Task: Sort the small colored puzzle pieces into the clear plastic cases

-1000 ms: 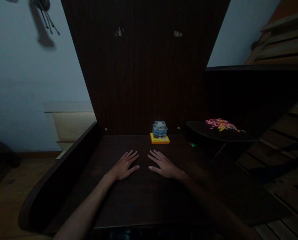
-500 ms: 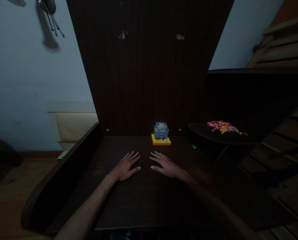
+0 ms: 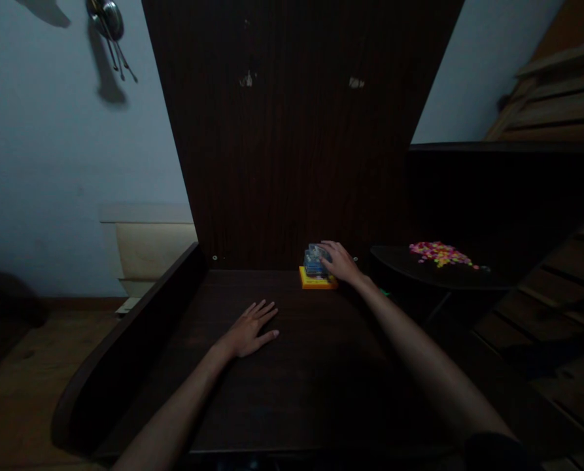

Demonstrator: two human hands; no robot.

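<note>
A: State the layout, taken from the centre of the desk (image 3: 292, 399).
B: Dark shelf (image 3: 394, 258) at 2 o'clock, bearing a pile of multicoloured pieces (image 3: 440, 254).
A: Left hand (image 3: 247, 332)?
B: At 10 o'clock, palm down on the desk, fingers spread.
A: Right hand (image 3: 341, 263)?
B: At 1 o'clock, fingers curved over the right side of the clear cases (image 3: 313, 261). Whether it pinches them cannot be determined.
A: Support beneath?
B: Yellow box (image 3: 309, 282), also at 1 o'clock; the cases are stacked on it.

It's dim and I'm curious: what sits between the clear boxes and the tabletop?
A flat yellow box lies between the clear boxes and the tabletop, as the head view shows.
</note>
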